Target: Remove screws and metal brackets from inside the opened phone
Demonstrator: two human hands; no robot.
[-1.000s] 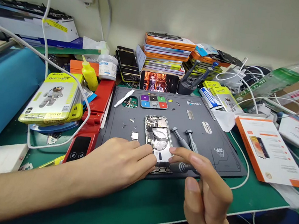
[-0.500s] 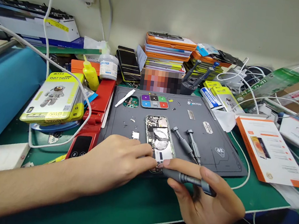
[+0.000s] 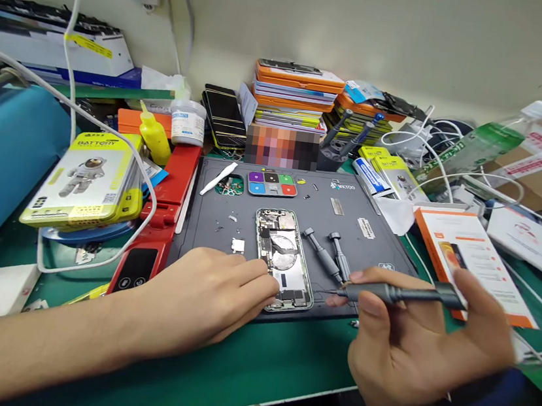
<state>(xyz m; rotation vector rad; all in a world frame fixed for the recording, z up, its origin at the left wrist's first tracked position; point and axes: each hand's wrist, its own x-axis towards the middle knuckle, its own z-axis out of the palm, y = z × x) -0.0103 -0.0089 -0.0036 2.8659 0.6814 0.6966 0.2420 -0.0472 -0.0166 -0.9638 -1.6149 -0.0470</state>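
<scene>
An opened phone [image 3: 288, 258] lies on the dark work mat [image 3: 219, 223], its inner parts and a round coil showing. At the phone's lower left edge, my left hand [image 3: 224, 296] has its fingers curled and closed on the frame; the fingertips are partly hidden. My right hand [image 3: 422, 360] holds a grey screwdriver [image 3: 388, 294] nearly level, its tip pointing left, just right of the phone and apart from it. Two more screwdrivers, one near [image 3: 322, 255] and one farther right [image 3: 339, 251], lie beside the phone. A small metal plate [image 3: 238, 246] rests left of it.
A coloured screw tray [image 3: 272, 185] and a white pry tool [image 3: 218, 179] lie at the mat's back. Battery boxes [image 3: 87, 174] and a red device [image 3: 147, 247] stand left. An orange-white box [image 3: 475, 267] lies right. Stacked boxes [image 3: 297, 94] and a tool holder [image 3: 336, 152] are behind.
My right hand has drawn the screwdriver away from the phone's bottom end, to the right and slightly up. My left hand stays at the phone's lower edge. The view has shifted slightly.
</scene>
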